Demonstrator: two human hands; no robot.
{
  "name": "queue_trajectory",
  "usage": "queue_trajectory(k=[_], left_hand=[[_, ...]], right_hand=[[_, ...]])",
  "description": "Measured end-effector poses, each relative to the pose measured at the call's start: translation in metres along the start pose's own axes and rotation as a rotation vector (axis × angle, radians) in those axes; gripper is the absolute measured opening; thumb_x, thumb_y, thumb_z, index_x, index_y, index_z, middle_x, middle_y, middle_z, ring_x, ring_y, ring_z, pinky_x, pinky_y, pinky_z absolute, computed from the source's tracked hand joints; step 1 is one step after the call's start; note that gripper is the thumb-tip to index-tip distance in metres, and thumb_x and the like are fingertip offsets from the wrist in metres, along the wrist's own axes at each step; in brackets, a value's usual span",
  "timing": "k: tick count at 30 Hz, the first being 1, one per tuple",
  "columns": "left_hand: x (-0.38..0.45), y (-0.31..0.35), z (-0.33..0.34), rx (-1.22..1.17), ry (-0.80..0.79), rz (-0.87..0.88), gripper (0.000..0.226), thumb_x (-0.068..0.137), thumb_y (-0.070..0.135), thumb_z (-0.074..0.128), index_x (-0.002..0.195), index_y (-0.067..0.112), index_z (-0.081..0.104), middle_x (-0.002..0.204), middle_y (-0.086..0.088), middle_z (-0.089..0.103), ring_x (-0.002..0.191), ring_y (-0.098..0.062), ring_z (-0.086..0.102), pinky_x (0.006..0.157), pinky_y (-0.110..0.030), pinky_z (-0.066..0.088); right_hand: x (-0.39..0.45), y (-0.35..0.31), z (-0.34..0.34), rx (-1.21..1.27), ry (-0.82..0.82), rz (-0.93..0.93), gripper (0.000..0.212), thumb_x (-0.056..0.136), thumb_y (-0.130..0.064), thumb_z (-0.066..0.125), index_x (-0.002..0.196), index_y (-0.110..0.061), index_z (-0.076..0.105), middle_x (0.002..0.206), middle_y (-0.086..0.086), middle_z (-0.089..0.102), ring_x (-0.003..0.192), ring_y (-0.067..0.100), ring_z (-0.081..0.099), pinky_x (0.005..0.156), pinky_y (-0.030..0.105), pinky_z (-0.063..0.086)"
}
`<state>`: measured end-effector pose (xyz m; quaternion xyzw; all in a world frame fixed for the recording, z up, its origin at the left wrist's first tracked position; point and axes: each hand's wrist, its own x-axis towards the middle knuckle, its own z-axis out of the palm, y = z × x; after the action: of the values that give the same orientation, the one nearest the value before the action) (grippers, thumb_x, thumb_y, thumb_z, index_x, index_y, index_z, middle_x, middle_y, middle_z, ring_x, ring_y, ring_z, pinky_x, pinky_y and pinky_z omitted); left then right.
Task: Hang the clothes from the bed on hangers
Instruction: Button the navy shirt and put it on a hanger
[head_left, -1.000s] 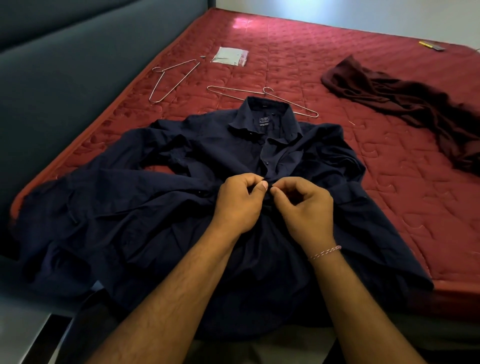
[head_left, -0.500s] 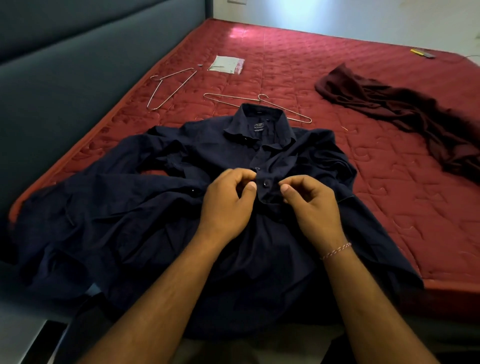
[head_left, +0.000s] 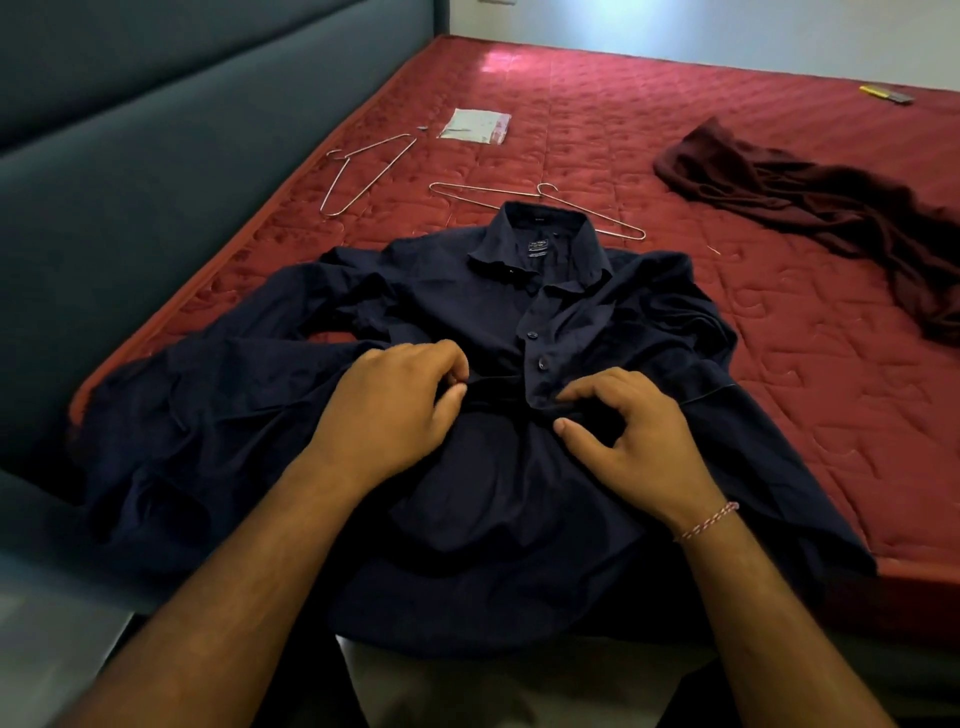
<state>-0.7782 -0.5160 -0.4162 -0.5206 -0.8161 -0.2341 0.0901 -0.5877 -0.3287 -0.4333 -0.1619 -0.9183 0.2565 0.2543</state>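
A navy button shirt lies front-up on the red bed, collar away from me, hem hanging over the near edge. My left hand pinches the left front edge of the shirt below the fastened buttons. My right hand has its fingers curled on the right placket edge just under the lowest fastened button. One wire hanger lies just behind the collar. A second wire hanger lies further left. A maroon garment is crumpled at the right.
A grey-blue padded headboard runs along the bed's left side. A small clear packet lies beyond the hangers. A yellow and grey small object sits at the far right edge. A white wall stands behind the bed.
Both hands have moved apart and a little down the shirt front, away from the button they were working together. The camera has tilted, shifting the scene lower in view.
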Motion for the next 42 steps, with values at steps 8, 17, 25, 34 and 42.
queue_trajectory(k=[8,17,25,34,42], left_hand=[[0.001,0.014,-0.022,-0.111,0.416,0.049,0.009,0.094,0.013,0.067,0.102,0.011,0.07,0.096,0.0,0.072,0.09,-0.02,0.063,0.083,-0.036,0.049],[-0.03,0.064,-0.029,-0.217,0.479,0.114,0.003,0.093,0.006,0.073,0.094,0.009,0.074,0.09,0.001,0.072,0.08,-0.012,0.066,0.072,-0.027,0.052],[-0.055,0.079,0.003,-0.288,0.48,-0.032,0.027,0.084,-0.002,0.074,0.11,0.006,0.078,0.101,-0.001,0.072,0.093,-0.016,0.065,0.089,-0.021,0.05],[-0.039,0.079,0.013,-0.253,0.589,0.253,0.009,0.093,0.005,0.076,0.099,0.007,0.083,0.099,-0.002,0.077,0.082,-0.023,0.064,0.076,-0.033,0.048],[-0.038,0.07,0.022,-0.241,0.6,0.29,0.006,0.092,0.009,0.077,0.094,0.01,0.083,0.099,0.001,0.077,0.082,-0.024,0.065,0.072,-0.04,0.049]], right_hand=[[-0.004,0.004,-0.03,-0.3,0.221,0.04,0.017,0.089,-0.036,0.072,0.086,-0.02,0.074,0.08,-0.006,0.067,0.079,0.02,0.06,0.105,0.048,0.045],[-0.029,-0.076,-0.06,0.339,0.006,0.232,0.01,0.088,-0.023,0.076,0.079,-0.021,0.076,0.072,0.002,0.073,0.066,0.025,0.07,0.064,0.047,0.059],[-0.044,-0.076,-0.017,0.827,0.17,0.469,0.012,0.082,-0.02,0.077,0.088,-0.01,0.077,0.088,0.025,0.073,0.086,0.046,0.07,0.086,0.063,0.056],[-0.042,-0.082,-0.013,0.907,0.241,0.401,0.012,0.081,-0.012,0.077,0.093,-0.011,0.079,0.094,0.011,0.078,0.092,0.03,0.075,0.085,0.038,0.061],[-0.042,-0.077,-0.012,0.774,0.247,0.359,0.013,0.085,-0.003,0.079,0.096,-0.009,0.078,0.09,0.009,0.078,0.088,0.028,0.076,0.082,0.04,0.061]])
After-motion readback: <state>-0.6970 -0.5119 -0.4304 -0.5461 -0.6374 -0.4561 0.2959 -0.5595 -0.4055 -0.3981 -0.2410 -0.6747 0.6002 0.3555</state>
